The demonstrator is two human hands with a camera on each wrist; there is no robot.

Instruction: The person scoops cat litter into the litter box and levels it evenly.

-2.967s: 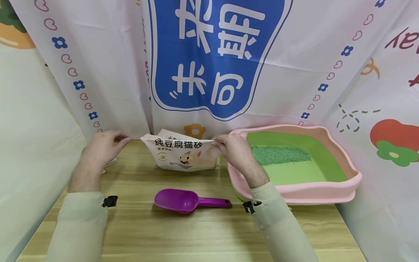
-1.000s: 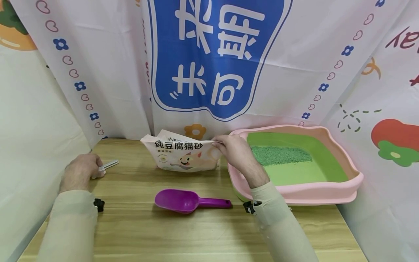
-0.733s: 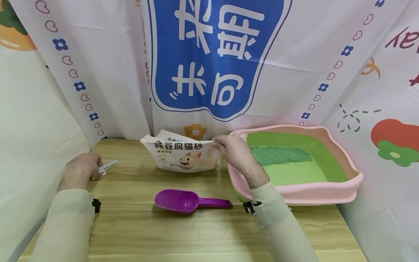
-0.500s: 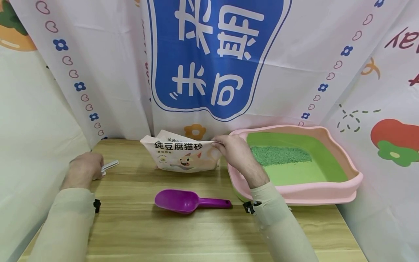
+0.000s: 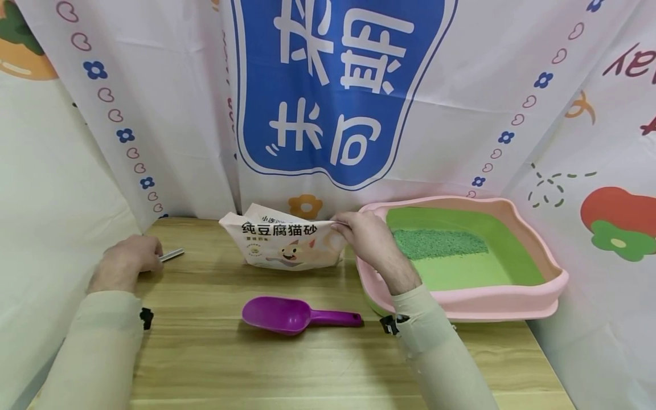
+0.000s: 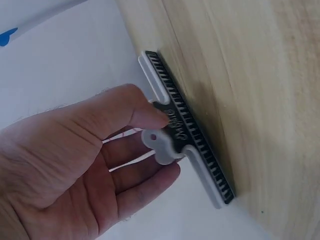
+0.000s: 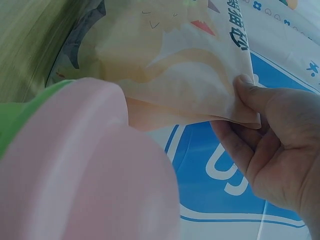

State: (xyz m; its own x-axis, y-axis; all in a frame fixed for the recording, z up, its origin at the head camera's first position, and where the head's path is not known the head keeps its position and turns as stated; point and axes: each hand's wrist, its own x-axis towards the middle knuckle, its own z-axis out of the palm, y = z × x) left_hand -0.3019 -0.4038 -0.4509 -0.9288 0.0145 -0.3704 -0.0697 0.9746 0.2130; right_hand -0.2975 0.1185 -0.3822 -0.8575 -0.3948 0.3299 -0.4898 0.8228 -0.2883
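Observation:
My left hand (image 5: 125, 259) is low over the far left of the table, pinching a long bag clip (image 6: 176, 127) between thumb and fingers. The clip has a dark toothed strip and pale edges; in the head view only its end shows past the fingers. My right hand (image 5: 371, 236) pinches the top right corner of a cat litter bag (image 5: 287, 245), thumb on the printed front and fingers behind. The bag stands near the back cloth, printed with a cartoon cat, its top left side gaping. Its contents are hidden.
A purple scoop (image 5: 279, 316) lies in front of the bag, handle to the right. At the right stands a litter box with a pink rim (image 5: 492, 302) and green base, a strip of green litter (image 5: 441, 244) inside. Printed cloth (image 5: 195, 142) hangs behind the table.
My left hand moved from near the bag down and left to the clip; over the last moments the clip has turned slightly in its fingers. The right hand stays on the bag's corner.

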